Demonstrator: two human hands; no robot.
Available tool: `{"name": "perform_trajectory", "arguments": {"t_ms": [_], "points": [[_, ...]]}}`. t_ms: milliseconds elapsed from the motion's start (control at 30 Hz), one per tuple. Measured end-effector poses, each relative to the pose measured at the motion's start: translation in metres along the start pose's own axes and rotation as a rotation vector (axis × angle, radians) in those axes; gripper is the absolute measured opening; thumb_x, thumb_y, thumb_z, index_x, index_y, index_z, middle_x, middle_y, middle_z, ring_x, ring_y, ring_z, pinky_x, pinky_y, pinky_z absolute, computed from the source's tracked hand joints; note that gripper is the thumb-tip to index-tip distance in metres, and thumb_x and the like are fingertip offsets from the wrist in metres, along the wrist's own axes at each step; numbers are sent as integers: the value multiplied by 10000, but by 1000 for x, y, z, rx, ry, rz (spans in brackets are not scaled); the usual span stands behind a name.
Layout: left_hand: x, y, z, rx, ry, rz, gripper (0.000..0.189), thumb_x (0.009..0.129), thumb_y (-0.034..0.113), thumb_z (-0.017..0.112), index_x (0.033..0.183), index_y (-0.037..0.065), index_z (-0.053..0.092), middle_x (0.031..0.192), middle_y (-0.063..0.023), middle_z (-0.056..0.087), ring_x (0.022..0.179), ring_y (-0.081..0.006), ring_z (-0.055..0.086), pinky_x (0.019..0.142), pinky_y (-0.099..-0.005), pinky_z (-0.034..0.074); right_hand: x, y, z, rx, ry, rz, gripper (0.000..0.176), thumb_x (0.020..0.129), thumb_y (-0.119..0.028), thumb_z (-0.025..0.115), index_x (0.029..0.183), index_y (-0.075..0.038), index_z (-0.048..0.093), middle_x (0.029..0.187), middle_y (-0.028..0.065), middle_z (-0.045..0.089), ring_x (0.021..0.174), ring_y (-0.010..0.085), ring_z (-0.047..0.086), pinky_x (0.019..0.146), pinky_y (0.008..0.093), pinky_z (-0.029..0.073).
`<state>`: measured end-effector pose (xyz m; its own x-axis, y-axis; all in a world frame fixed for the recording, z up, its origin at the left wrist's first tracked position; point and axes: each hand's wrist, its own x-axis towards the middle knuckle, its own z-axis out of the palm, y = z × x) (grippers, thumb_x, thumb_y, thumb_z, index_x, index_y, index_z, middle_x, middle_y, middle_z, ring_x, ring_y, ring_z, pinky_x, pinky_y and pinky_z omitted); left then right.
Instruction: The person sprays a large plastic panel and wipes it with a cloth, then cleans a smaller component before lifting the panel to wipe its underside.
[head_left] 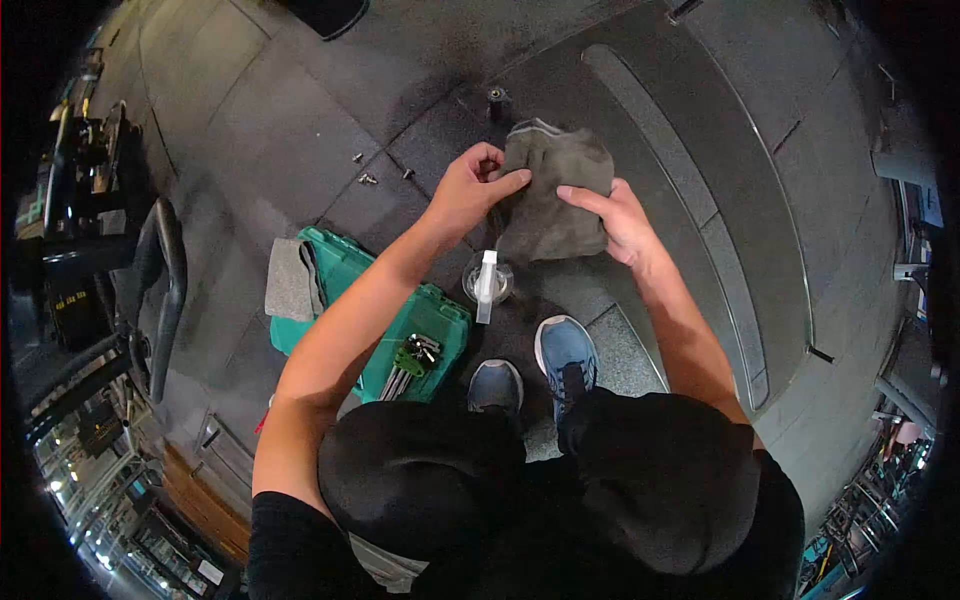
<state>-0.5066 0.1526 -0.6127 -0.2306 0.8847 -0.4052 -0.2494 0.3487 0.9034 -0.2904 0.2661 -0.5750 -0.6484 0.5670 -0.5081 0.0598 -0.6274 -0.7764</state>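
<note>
A dark grey-green cloth (555, 225) is spread between my two hands above the floor. My left hand (470, 190) pinches its left edge, the thumb lying over the top. On the right side my right hand (622, 220) grips it, thumb flat on the upper face and the other fingers hidden beneath. Just below the cloth stands a clear bottle with a white top (489, 258), in front of my shoes. Beyond the cloth's far edge a small dark upright part with a bolt (496, 95) shows.
A green case (340, 255) lies left of my feet, with a folded grey cloth (291, 278) and a hex key set in a green holder (416, 352) on it. Several loose screws (367, 179) lie on the tiles. A curved metal-edged strip (680, 180) runs along the right; equipment frames (165, 290) stand left.
</note>
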Motion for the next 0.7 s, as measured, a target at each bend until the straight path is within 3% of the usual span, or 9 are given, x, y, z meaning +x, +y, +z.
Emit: {"name": "perform_trajectory", "arguments": {"t_ms": [100, 167, 267, 367, 433, 500, 567, 633, 700], "points": [[6, -7, -9, 215, 143, 102, 310, 946, 179, 763, 1178, 27, 624, 1089, -49, 684, 947, -97, 640, 855, -264, 510, 16, 13, -23, -47, 81, -35, 323, 885, -49, 742, 1192, 24, 676, 1160, 106, 725, 1018, 205, 701, 936, 352, 539], [18, -16, -31, 286, 230, 192, 368, 949, 181, 760, 1236, 2, 615, 1128, -78, 675, 972, -109, 649, 874, -271, 514, 36, 11, -31, -127, 374, -386, 316, 905, -52, 716, 1197, 45, 645, 1145, 109, 725, 1005, 209, 700, 891, 356, 552], [46, -27, -75, 563, 285, 229, 465, 962, 185, 741, 1350, -12, 578, 1233, -111, 652, 1058, -160, 658, 910, -306, 521, 75, 12, -24, -334, 416, -680, 301, 925, -59, 704, 1207, 25, 643, 1157, 101, 723, 1055, 200, 678, 935, 342, 522], [77, -21, -90, 669, 267, 299, 452, 1015, 219, 669, 1407, 18, 567, 1280, -94, 652, 1127, -195, 653, 939, -357, 520, 111, 31, -8, -462, 166, -465, 349, 925, -52, 710, 1256, 15, 619, 1240, 68, 692, 1131, 174, 626, 1003, 340, 475], [100, -27, -93, 258, 224, 55, 422, 1065, 275, 587, 1410, 33, 583, 1299, -77, 664, 1158, -200, 650, 965, -381, 510, 124, 41, 11, -520, -67, -541, 389, 909, -82, 730, 1267, 6, 606, 1277, 92, 668, 1170, 172, 595, 1026, 342, 455], [119, -37, -105, 340, 192, -18, 435, 1078, 295, 561, 1425, 32, 580, 1297, -74, 671, 1169, -197, 650, 974, -380, 504, 124, 43, 12, -390, -202, -467, 400, 905, -108, 742, 1273, -11, 620, 1316, 89, 653, 1230, 171, 565, 1073, 347, 419], [122, -40, -111, 428, 156, -95, 450, 1092, 315, 535, 1439, 32, 578, 1296, -71, 678, 1180, -195, 649, 982, -379, 499, 136, 51, -7, 631, -296, -221, 473, 907, -105, 744, 1346, -14, 596, 1343, 81, 640, 1274, 177, 548, 1093, 357, 412], [115, -27, -102, 358, 160, -55, 450, 1085, 314, 558, 1435, 32, 592, 1246, -55, 708, 1156, -178, 661, 943, -336, 509, 140, 31, -5, 704, -109, -47, 550, 904, -94, 763, 1408, -13, 557, 1330, 75, 644, 1303, 198, 546, 1109, 364, 413], [110, -19, -95, 304, 183, -58, 435, 1081, 312, 571, 1412, 33, 616, 1219, -45, 717, 1106, -152, 666, 917, -314, 513, 145, 15, 18, -107, -269, -427, 648, 864, -97, 828, 1430, -7, 525, 1303, 48, 650, 1248, 219, 592, 1076, 363, 446]]}}
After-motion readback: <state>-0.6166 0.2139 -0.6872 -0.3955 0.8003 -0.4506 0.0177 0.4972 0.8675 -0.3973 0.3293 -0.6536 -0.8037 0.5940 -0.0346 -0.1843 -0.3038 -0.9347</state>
